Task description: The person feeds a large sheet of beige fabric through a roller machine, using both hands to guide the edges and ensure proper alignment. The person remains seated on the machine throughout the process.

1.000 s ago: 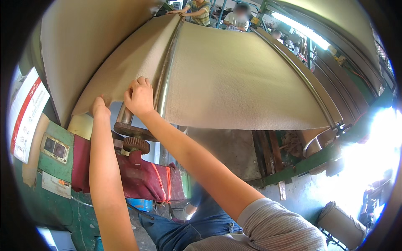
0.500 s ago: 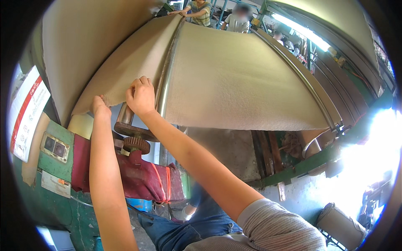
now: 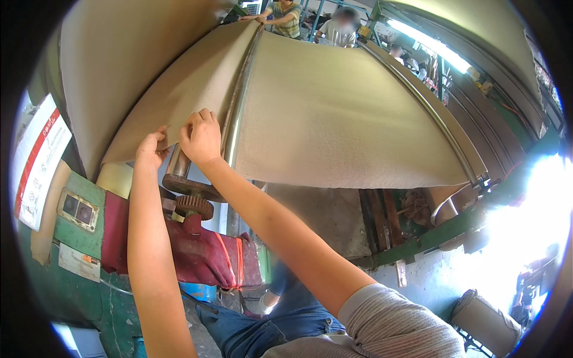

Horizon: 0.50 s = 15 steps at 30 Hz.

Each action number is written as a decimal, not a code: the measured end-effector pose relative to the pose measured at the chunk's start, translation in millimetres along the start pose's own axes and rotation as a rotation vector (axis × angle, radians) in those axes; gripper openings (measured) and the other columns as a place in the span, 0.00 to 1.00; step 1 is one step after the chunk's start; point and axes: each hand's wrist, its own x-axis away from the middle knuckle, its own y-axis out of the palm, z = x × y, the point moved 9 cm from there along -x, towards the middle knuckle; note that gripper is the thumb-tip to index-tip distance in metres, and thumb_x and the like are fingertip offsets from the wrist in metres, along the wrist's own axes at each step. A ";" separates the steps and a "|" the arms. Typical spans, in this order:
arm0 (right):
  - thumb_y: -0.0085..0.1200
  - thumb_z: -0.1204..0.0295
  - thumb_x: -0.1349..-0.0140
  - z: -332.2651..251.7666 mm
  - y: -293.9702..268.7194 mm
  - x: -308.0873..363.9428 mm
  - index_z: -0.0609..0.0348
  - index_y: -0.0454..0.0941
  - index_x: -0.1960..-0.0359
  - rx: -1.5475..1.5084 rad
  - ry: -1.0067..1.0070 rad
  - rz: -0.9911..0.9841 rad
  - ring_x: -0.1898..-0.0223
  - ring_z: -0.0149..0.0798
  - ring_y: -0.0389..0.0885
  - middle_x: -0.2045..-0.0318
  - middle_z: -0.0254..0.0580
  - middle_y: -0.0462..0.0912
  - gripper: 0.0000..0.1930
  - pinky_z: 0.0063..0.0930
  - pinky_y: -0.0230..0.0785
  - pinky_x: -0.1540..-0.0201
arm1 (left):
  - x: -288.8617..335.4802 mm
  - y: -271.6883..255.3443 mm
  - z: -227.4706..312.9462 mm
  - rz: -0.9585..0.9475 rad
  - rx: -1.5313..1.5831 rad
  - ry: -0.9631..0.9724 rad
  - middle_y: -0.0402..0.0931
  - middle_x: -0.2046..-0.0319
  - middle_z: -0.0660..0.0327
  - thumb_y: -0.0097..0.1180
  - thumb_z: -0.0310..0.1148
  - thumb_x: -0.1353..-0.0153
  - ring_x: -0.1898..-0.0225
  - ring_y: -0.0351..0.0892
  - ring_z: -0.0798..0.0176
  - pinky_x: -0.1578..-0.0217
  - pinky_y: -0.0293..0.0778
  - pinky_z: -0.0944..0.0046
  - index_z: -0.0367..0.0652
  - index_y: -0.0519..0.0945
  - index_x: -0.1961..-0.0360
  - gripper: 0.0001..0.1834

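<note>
Sheet at grip: matt cloth, faintly fuzzy. Bar just right: smooth glossy metal. Gear below: dull, probably metal.

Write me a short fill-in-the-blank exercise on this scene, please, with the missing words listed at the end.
The left hand and right hand sit ____ in the picture than the gear.
The switch box is set in a panel coloured ____.
The jeans are coloured ____.
The lit lamp shows in the picture's upper ____ part.

Missing words: higher; green; blue; right.
</note>
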 end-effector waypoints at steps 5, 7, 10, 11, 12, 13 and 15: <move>0.51 0.76 0.58 -7.1 -1.0 -1.1 0.62 0.71 0.83 -0.002 -0.023 0.027 0.70 0.51 0.69 0.77 0.49 0.71 0.03 0.40 0.64 0.65 | -5.7 -22.1 3.6 0.116 -0.022 -0.024 0.75 0.73 0.65 0.45 0.27 0.50 0.72 0.71 0.67 0.71 0.69 0.68 0.51 0.79 0.62 0.15; 0.51 0.76 0.57 -5.5 -1.1 -0.9 0.63 0.71 0.83 -0.003 -0.019 0.019 0.70 0.51 0.69 0.77 0.49 0.71 0.03 0.40 0.64 0.64 | -0.7 -21.1 3.4 0.160 0.013 -0.019 0.75 0.73 0.66 0.45 0.26 0.50 0.73 0.71 0.67 0.71 0.69 0.68 0.51 0.79 0.62 0.15; 0.50 0.76 0.58 -2.5 -3.8 -0.6 0.63 0.71 0.83 0.010 -0.028 0.033 0.70 0.51 0.69 0.77 0.50 0.71 0.03 0.40 0.64 0.64 | 13.9 10.5 2.6 0.016 -0.020 -0.012 0.75 0.73 0.67 0.44 0.26 0.51 0.73 0.71 0.67 0.72 0.69 0.67 0.51 0.79 0.63 0.15; 0.50 0.75 0.57 -0.6 -3.3 -0.2 0.63 0.71 0.82 0.007 -0.019 0.019 0.69 0.51 0.69 0.77 0.50 0.71 0.04 0.40 0.64 0.64 | 18.2 22.0 2.3 -0.066 -0.045 -0.010 0.75 0.73 0.67 0.43 0.26 0.51 0.74 0.71 0.68 0.72 0.69 0.67 0.51 0.79 0.64 0.15; 0.50 0.75 0.57 2.1 -3.4 0.3 0.64 0.71 0.82 0.005 -0.010 0.005 0.68 0.51 0.69 0.76 0.51 0.71 0.04 0.40 0.64 0.63 | 16.4 23.0 2.4 -0.077 -0.054 0.014 0.75 0.73 0.67 0.43 0.25 0.51 0.74 0.71 0.67 0.72 0.69 0.67 0.51 0.79 0.65 0.15; 0.50 0.74 0.57 1.3 -2.5 0.0 0.64 0.71 0.82 -0.002 -0.002 -0.008 0.68 0.52 0.68 0.75 0.51 0.70 0.05 0.40 0.63 0.63 | 12.2 18.6 4.6 -0.085 -0.064 0.042 0.75 0.73 0.67 0.43 0.25 0.51 0.74 0.71 0.67 0.72 0.69 0.66 0.50 0.79 0.66 0.14; 0.50 0.76 0.58 -3.2 -4.5 -0.6 0.64 0.71 0.82 -0.003 -0.010 0.020 0.69 0.52 0.69 0.77 0.50 0.71 0.04 0.40 0.64 0.64 | -3.9 -2.9 5.5 -0.013 -0.023 0.065 0.75 0.74 0.66 0.42 0.25 0.51 0.75 0.71 0.67 0.73 0.70 0.65 0.49 0.78 0.68 0.13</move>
